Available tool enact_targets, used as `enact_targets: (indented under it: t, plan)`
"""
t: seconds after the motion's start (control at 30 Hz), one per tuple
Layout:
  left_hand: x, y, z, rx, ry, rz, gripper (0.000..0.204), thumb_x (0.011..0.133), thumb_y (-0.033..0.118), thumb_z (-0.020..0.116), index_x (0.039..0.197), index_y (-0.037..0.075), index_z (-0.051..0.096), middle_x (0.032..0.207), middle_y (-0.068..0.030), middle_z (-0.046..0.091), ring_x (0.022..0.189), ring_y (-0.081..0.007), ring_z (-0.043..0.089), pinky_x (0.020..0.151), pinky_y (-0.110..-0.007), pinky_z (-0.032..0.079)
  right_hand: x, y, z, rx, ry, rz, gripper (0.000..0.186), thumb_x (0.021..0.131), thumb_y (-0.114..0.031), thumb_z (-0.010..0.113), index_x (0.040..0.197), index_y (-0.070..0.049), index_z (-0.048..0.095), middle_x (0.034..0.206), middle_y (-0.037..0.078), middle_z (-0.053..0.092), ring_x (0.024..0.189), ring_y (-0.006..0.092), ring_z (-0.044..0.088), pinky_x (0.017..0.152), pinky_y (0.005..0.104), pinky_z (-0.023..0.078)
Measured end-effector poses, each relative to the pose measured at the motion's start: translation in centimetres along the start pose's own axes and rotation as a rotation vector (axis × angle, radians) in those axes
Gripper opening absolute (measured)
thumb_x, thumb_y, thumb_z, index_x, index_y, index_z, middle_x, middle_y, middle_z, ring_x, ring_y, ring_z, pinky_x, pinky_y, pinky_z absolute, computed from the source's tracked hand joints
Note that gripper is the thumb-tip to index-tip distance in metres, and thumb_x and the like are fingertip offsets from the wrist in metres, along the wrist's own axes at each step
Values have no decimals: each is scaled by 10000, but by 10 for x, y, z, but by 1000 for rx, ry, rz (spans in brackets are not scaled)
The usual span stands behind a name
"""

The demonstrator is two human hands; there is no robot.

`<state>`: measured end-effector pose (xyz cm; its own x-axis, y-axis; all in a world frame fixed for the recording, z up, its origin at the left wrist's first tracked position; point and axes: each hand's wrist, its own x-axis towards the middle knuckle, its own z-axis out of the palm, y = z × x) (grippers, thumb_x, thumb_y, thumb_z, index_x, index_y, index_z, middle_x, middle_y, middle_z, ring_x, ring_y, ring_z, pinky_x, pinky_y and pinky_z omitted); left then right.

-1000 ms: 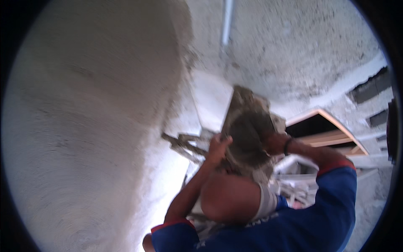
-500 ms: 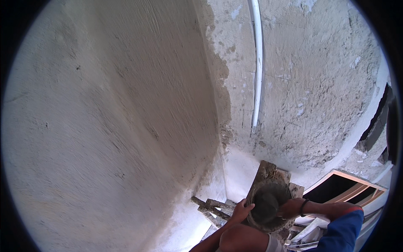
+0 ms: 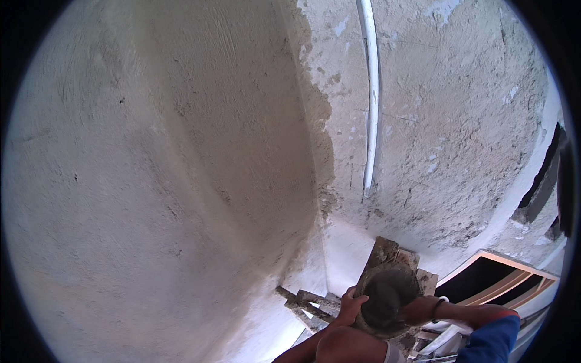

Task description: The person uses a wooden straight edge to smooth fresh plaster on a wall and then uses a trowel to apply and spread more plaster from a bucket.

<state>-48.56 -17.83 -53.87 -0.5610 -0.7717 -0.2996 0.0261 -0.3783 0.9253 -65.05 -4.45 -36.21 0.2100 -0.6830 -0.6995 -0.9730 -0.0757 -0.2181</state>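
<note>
A round, dark bucket (image 3: 396,271) caked with mortar sits at the lower right, in front of my bent knee. Grey wet-looking mortar (image 3: 381,296) shows inside it. My left hand (image 3: 351,307) grips the bucket's left rim, thumb laid over the edge. On the opposite side my right hand (image 3: 419,311) reaches over the rim into the bucket. It looks closed, but its fingertips and anything in them are hidden in the dark interior. A dark band circles the right wrist.
Mortar-crusted planks (image 3: 382,251) lie beneath and beyond the bucket. Rough wooden poles (image 3: 302,299) cross left of my left hand. A plastered wall (image 3: 151,181) fills the left; a white pipe (image 3: 372,103) runs down the rough wall ahead. A wooden frame (image 3: 508,278) stands at the right.
My right hand has moved slightly nearer to me along the bucket's right side. My left hand keeps its hold on the rim. The view has shifted a little.
</note>
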Motion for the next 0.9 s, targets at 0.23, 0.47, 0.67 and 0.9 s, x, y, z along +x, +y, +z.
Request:
enact_targets:
  t: [0.23,0.47,0.67,0.9]
  plan:
    - [-6,19,18,-20,77,44,350,624,40,600,967,-31,601,778,-51,620,660,-125,550,598,-276,453,8,51,-2,-39,116,420,327,796,-323,503,1075,-167,572,882,159,636,853,322,623,760,435,493]
    - [-2,80,30,-136,74,119,384,613,20,593,991,-41,598,789,-35,614,665,-111,548,609,-250,451,10,26,0,-10,369,287,293,774,-264,511,979,-70,586,744,181,631,745,325,637,672,433,513]
    - [-6,67,-1,-78,133,66,402,626,-46,585,1028,-43,576,841,-68,624,727,-131,578,681,-271,475,10,5,-53,73,23,96,311,777,-301,501,995,-115,622,879,143,649,870,294,625,758,422,500]
    - [-9,83,10,-5,306,-98,347,620,-18,604,966,-25,594,782,-64,615,661,-148,556,611,-286,473,30,52,-31,22,400,337,242,771,-219,496,943,-92,609,767,162,643,747,321,643,653,427,518]
